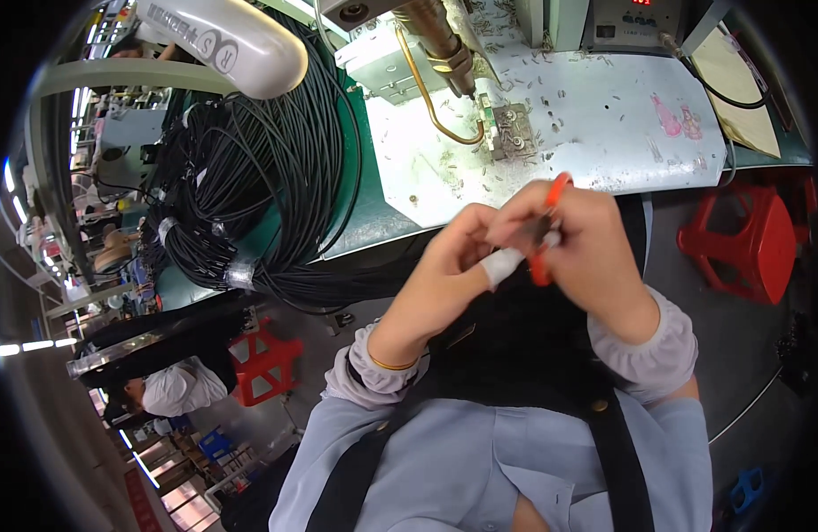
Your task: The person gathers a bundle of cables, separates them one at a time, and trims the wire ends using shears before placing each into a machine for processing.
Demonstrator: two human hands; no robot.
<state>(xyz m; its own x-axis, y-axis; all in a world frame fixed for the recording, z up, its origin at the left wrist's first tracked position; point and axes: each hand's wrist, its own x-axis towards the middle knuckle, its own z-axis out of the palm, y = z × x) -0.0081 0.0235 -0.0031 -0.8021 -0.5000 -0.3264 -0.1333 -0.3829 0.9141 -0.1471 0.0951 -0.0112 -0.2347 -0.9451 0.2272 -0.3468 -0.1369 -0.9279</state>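
In front of my chest, just off the near edge of the bench, my two hands meet. My right hand is closed around small orange-handled scissors, the blades pointing toward the left hand and partly blurred. With a white wrap on its thumb, my left hand is bent into a pinch close to the blades. What lies between its fingers is hidden. Left of it, a thick bundle of black cables runs from a large coil on the green bench top to below the hands.
Beyond my hands stands a bench machine with a metal cylinder above a small metal fixture. Tiny clippings litter its white plate. Red stools stand at both sides, and a co-worker sits at left.
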